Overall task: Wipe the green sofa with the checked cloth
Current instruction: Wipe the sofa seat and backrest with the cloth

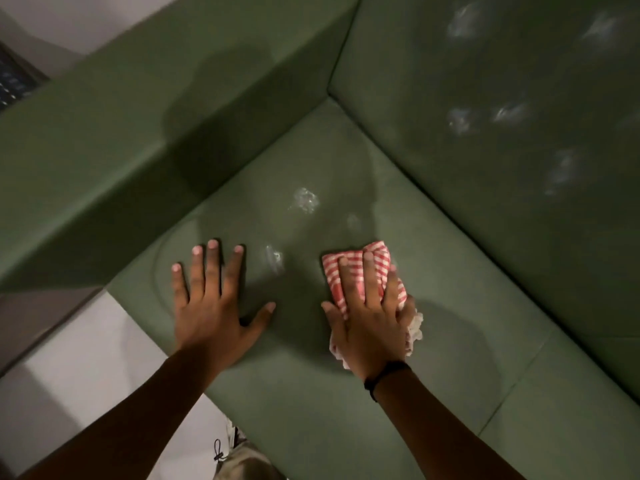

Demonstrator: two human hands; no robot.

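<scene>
The green sofa (450, 278) fills most of the view, seen from above at its corner seat. My right hand (370, 317) lies flat on a bunched red-and-white checked cloth (349, 268), pressing it onto the seat cushion. My left hand (211, 299) rests on the seat to the left of it, palm down, fingers spread, holding nothing. White foamy spots (306, 199) lie on the seat just beyond both hands, and a smaller white spot (275, 258) sits between them.
The sofa's armrest (121, 140) rises on the left and its backrest (502, 116) on the right, with several white foam patches (460, 119) on it. Pale floor (86, 362) lies at lower left. A seam between cushions runs at lower right.
</scene>
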